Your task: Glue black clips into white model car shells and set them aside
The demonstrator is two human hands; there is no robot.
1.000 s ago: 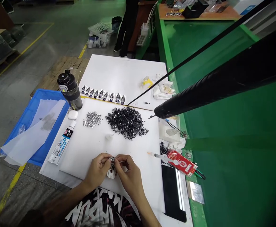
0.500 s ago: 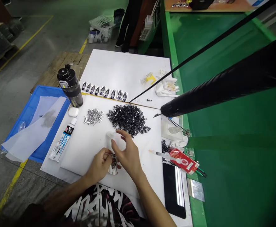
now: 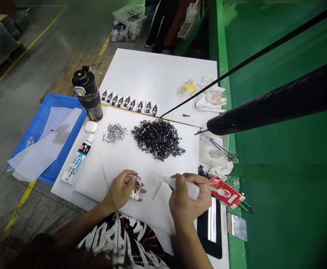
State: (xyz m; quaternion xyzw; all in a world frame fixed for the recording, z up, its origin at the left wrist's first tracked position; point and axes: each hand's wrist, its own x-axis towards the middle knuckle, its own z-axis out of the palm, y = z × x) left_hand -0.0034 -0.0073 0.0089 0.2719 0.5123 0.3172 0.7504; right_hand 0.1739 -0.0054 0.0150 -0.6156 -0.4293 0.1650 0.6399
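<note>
1. White tube (image 3: 182, 186) sits in the right hand (image 3: 187, 200), its tapered nozzle pointing left, toward the chrome piece. That grip is closed firmly around the tube's body.
2. Chrome piece (image 3: 136, 188) stands upright at the fingertips of the left hand (image 3: 121, 190). That grip is curled and holds the piece by its side, low over the white board (image 3: 110, 164); whether the piece touches the board is hard to tell.
3. Wooden stick (image 3: 157, 190) lies on the board between the hands, touching neither.
4. Black clips (image 3: 158, 139) form a loose heap on the board beyond the hands, with a smaller heap of silver parts (image 3: 114, 133) just left of it.
5. Glue tube (image 3: 76, 163) and earbud case (image 3: 90, 127) lie near the board's left edge, beside a blue tray (image 3: 40, 123) holding white sheets. Black bottle (image 3: 87, 95) stands just behind the case.
6. Red packet (image 3: 225, 191) lies just right of the right hand, by the green table (image 3: 278, 194).
</note>
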